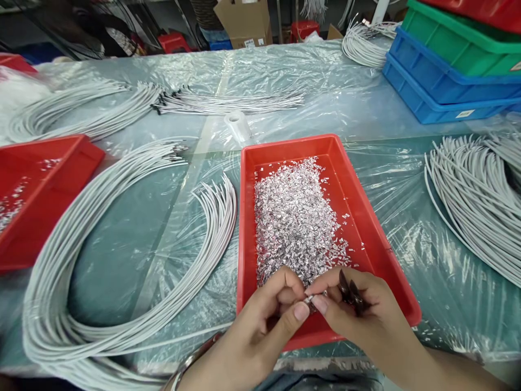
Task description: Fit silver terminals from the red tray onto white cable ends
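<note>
My left hand (268, 320) is closed in a pinch on the end of a white cable (203, 331). That cable runs out from under my left wrist toward a large coil of white cables (49, 304). My right hand (358, 304) meets the left, thumb and forefinger pinching the same small whitish-silver tip (311, 298). A dark brown tool (350, 293) with two pointed ends is tucked among the right fingers; its kind is unclear. Both hands are over the near end of a red tray (366, 239) holding a heap of small silvery scraps (293, 217).
Another red tray (52, 190) with scraps stands at left. More white cable bundles lie at the back (228, 103) and right (476, 201). A clear plastic roll (238, 126) sits behind the tray. Blue and green bins (459, 81) are stacked back right. Plastic film covers the table.
</note>
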`<act>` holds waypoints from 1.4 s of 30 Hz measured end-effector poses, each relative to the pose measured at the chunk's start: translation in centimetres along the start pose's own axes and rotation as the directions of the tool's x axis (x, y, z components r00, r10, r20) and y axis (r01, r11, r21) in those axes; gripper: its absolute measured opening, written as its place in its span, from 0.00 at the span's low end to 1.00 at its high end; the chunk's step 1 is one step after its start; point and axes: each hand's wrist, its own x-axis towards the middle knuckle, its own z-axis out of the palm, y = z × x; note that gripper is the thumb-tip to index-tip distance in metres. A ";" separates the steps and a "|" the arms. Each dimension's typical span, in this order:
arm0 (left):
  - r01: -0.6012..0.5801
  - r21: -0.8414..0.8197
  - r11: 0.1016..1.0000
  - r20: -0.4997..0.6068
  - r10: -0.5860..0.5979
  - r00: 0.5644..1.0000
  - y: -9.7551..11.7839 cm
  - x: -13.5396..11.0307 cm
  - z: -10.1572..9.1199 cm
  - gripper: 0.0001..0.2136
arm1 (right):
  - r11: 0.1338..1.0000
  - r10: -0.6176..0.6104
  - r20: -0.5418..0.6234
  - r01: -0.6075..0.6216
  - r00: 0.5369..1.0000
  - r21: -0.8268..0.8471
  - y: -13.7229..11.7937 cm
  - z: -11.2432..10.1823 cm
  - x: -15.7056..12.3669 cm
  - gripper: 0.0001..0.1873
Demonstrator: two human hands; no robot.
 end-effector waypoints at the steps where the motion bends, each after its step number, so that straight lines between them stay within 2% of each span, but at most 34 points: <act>1: 0.011 -0.006 1.000 0.011 -0.011 1.000 -0.1 0.0 0.0 0.10 | 1.000 -0.001 0.004 0.001 1.000 0.002 0.0 0.0 0.0 0.04; 11: -0.030 -0.104 0.994 0.037 0.034 0.999 -0.3 0.1 0.3 0.10 | 0.996 0.086 0.031 -0.085 0.996 -0.024 -0.5 -0.2 0.2 0.04; 18: 0.010 -0.129 0.992 0.025 -0.007 1.000 -0.4 0.2 0.3 0.12 | 0.990 0.132 0.024 -0.133 0.991 0.047 -0.2 0.0 0.0 0.04; 30: 0.059 -0.169 0.984 0.080 -0.046 0.996 0.1 0.5 0.0 0.14 | 0.997 0.066 0.018 -0.065 0.998 -0.034 0.1 0.1 0.0 0.04; 38: 0.090 -0.175 0.981 0.077 -0.077 0.994 0.3 0.7 -0.1 0.15 | 0.995 -0.041 -0.033 0.038 0.999 -0.097 0.0 0.3 0.0 0.05; 42: 0.081 -0.233 0.969 0.067 -0.068 0.995 0.1 0.8 -0.2 0.15 | 0.985 -0.086 -0.046 0.079 0.995 -0.152 0.1 0.3 -0.2 0.05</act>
